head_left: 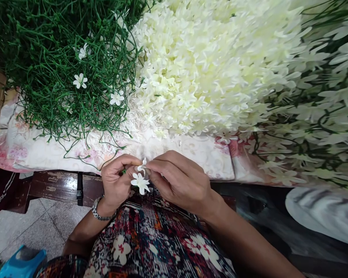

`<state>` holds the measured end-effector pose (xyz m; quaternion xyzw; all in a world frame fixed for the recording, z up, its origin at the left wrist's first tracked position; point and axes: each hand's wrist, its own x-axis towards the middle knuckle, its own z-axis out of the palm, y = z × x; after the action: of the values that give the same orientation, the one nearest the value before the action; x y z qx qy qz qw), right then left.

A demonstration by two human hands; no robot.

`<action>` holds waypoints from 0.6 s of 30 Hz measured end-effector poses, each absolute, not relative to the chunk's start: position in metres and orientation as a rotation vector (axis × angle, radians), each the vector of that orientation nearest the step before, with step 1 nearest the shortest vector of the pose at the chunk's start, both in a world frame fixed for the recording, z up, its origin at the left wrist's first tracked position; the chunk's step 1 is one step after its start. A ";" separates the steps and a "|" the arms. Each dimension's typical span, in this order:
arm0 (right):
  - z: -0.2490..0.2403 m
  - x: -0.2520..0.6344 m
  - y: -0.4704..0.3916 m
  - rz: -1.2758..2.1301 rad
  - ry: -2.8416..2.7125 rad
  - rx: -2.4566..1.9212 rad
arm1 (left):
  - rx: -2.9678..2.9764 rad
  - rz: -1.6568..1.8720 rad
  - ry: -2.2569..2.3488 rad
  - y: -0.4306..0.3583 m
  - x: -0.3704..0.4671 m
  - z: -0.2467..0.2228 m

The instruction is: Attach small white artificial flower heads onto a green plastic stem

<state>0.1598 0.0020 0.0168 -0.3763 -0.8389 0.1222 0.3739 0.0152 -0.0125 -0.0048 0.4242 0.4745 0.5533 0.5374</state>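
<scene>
My left hand (115,183), with a metal bracelet on its wrist, is closed in a pinch around an artificial flower stem (123,170), of which only a bit of green shows. An open white artificial flower (140,183) sticks out just below its fingertips. My right hand (185,179) pinches a second white artificial flower (142,166), seen edge-on, between thumb and forefinger. The fingertips of both hands almost meet there, over my lap at the table's front edge. Fingers hide where the second flower meets the stem.
A heap of green stems (55,77) lies at the left, with a few white flowers on it. Loose pale blossoms (208,69) are piled in the middle; flowered stems (321,127) spread at the right. A floral cloth (191,156) covers the table. A blue plastic object (23,264) stands lower left.
</scene>
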 end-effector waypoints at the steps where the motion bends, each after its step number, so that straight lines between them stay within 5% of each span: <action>1: 0.016 0.159 0.001 0.283 -2.146 -0.967 | 1.075 1.326 1.124 -0.013 0.015 -0.004; 18: 0.009 0.162 -0.001 0.427 -2.031 -0.925 | 1.187 1.093 1.053 -0.010 0.013 0.004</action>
<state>0.1618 -0.0009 0.0094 -0.3693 -0.8106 0.1704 0.4212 0.0133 -0.0097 0.0042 0.5057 0.4488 0.4657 0.5709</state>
